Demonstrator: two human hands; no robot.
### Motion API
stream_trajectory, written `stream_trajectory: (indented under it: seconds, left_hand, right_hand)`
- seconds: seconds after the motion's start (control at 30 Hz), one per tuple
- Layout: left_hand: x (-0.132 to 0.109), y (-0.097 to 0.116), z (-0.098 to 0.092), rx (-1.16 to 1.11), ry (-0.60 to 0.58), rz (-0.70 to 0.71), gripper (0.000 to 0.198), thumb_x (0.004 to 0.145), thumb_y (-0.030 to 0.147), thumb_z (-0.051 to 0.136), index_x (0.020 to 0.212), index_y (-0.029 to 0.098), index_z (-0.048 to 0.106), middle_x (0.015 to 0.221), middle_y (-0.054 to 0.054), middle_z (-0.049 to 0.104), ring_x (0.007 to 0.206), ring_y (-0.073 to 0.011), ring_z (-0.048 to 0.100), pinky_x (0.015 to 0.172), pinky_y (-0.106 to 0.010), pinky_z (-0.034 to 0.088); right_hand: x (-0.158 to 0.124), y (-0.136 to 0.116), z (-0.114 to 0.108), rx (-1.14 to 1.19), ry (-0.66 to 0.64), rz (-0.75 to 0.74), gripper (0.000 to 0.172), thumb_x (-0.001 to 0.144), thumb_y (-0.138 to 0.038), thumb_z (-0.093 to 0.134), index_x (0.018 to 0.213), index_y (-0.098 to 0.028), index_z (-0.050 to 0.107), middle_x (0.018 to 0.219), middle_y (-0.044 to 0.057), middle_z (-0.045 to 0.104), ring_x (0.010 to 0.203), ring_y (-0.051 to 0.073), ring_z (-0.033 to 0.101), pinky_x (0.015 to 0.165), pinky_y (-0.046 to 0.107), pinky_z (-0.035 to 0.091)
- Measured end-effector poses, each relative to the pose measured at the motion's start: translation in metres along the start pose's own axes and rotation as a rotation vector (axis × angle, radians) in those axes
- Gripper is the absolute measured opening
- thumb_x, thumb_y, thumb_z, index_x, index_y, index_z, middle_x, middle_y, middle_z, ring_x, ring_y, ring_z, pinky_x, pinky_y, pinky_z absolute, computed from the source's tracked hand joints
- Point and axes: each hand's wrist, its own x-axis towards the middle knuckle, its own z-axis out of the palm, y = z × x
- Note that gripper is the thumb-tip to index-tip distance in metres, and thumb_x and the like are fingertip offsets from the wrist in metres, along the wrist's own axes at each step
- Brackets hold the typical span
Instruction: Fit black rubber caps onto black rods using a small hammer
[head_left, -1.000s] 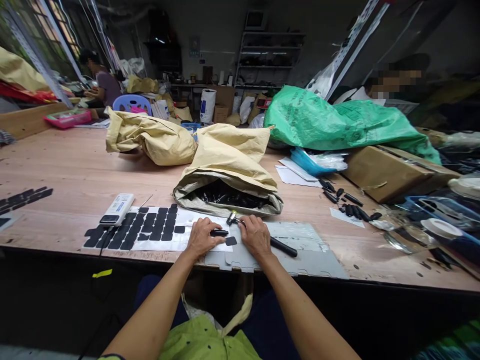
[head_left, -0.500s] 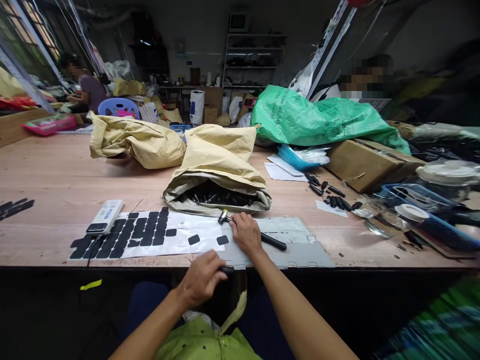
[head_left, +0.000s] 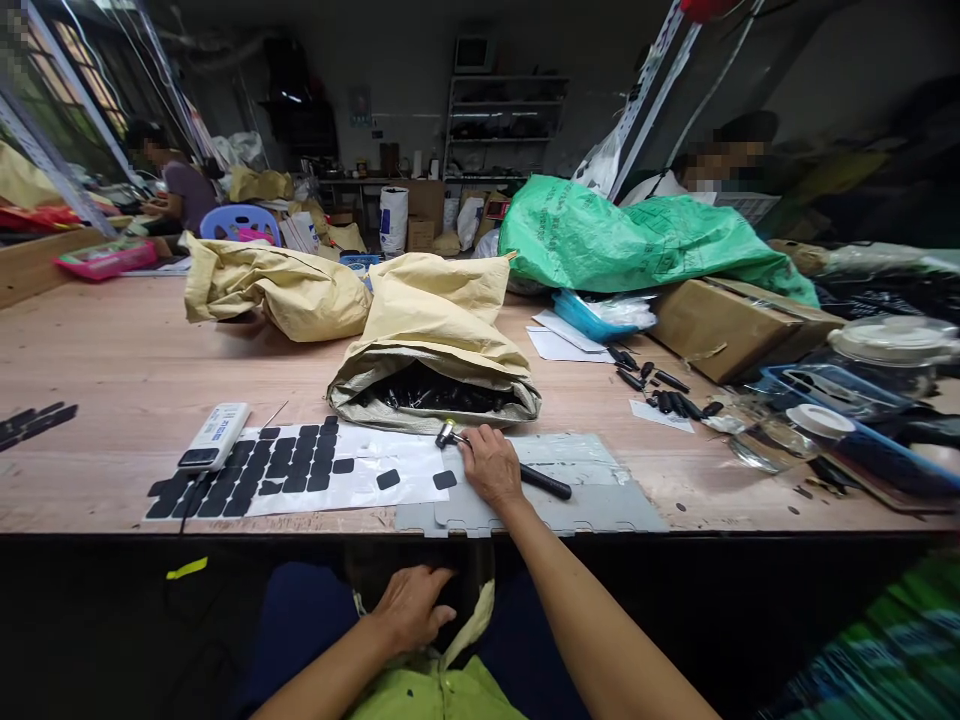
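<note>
My right hand (head_left: 487,465) rests on the table's front part, closed around a small hammer (head_left: 447,436) whose black handle (head_left: 547,485) sticks out to the right. It lies on a grey flat plate (head_left: 592,505). Just left of it are two loose black pads (head_left: 445,480) on a white sheet (head_left: 375,490) that carries rows of black pads (head_left: 285,462). My left hand (head_left: 412,605) is below the table edge, in my lap, fingers curled down over a yellow-green bag (head_left: 420,690). What the fingers hold is hidden.
An open tan sack (head_left: 435,390) with black parts lies behind the hammer, another tan sack (head_left: 277,285) farther back. A white handheld device (head_left: 212,437) sits left of the pads. Right: green bag (head_left: 637,240), cardboard box (head_left: 735,320), loose black parts (head_left: 660,385), plastic containers (head_left: 832,400). People sit at back left (head_left: 176,190) and back right (head_left: 720,165).
My left hand left the table with a black piece and dropped below the edge into my lap. A second loose black pad now lies on the sheet. My right hand stayed on the hammer.
</note>
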Motion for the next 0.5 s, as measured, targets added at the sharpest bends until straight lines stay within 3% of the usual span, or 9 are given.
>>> stream_trajectory:
  seconds: [0.13,0.2,0.27,0.33,0.4,0.5]
  left_hand:
    - [0.0,0.033,-0.046,-0.003,0.236,0.322,0.024,0.089,0.033,0.054,0.106,0.026,0.069,0.089,-0.006,0.068,0.082,-0.0207,0.063,0.076,-0.032,0.049]
    - [0.014,0.039,-0.079,-0.037,0.476,0.292,0.022,0.091,0.028,0.048,0.092,0.023,0.069,0.079,-0.006,0.065,0.075,-0.0184,0.06,0.073,-0.031,0.048]
    - [0.039,0.035,-0.117,-0.095,0.742,0.108,0.021,0.088,0.023,0.046,0.082,0.021,0.066,0.076,-0.005,0.064,0.071,-0.0174,0.059,0.07,-0.03,0.048]
    - [0.068,0.021,-0.155,-0.126,0.88,-0.113,0.02,0.085,0.019,0.046,0.085,0.019,0.065,0.081,-0.006,0.066,0.075,-0.0181,0.06,0.072,-0.03,0.048]
    - [0.096,0.005,-0.186,-0.094,0.943,-0.356,0.018,0.083,0.023,0.052,0.091,0.017,0.066,0.088,-0.009,0.067,0.084,-0.0219,0.063,0.077,-0.033,0.049]
    - [0.125,-0.012,-0.212,-0.034,0.89,-0.572,0.023,0.082,0.029,0.056,0.093,0.014,0.068,0.104,-0.015,0.067,0.098,-0.0285,0.064,0.083,-0.036,0.049]
  right_hand:
    - [0.0,-0.001,0.0,-0.007,0.005,-0.002,0.015,0.094,-0.029,0.052,0.099,-0.021,0.063,0.096,0.006,0.06,0.09,0.02,0.047,0.077,0.031,0.03]
    - [0.0,-0.001,-0.001,-0.008,0.002,-0.002,0.015,0.093,-0.029,0.052,0.099,-0.021,0.063,0.095,0.006,0.06,0.09,0.02,0.047,0.077,0.031,0.03]
    - [0.0,-0.001,-0.001,0.0,0.002,-0.001,0.015,0.093,-0.029,0.052,0.099,-0.021,0.063,0.095,0.006,0.059,0.09,0.02,0.047,0.076,0.031,0.03]
    - [0.0,0.0,-0.001,0.013,0.006,-0.001,0.014,0.093,-0.028,0.053,0.098,-0.021,0.063,0.095,0.005,0.059,0.089,0.02,0.047,0.076,0.031,0.03]
    - [0.0,0.0,0.0,0.024,0.012,0.0,0.013,0.092,-0.028,0.053,0.098,-0.021,0.063,0.095,0.005,0.059,0.089,0.02,0.046,0.076,0.031,0.03]
    - [0.0,0.001,0.001,0.033,0.016,0.009,0.012,0.092,-0.027,0.054,0.097,-0.021,0.063,0.095,0.005,0.059,0.089,0.019,0.047,0.077,0.031,0.03]
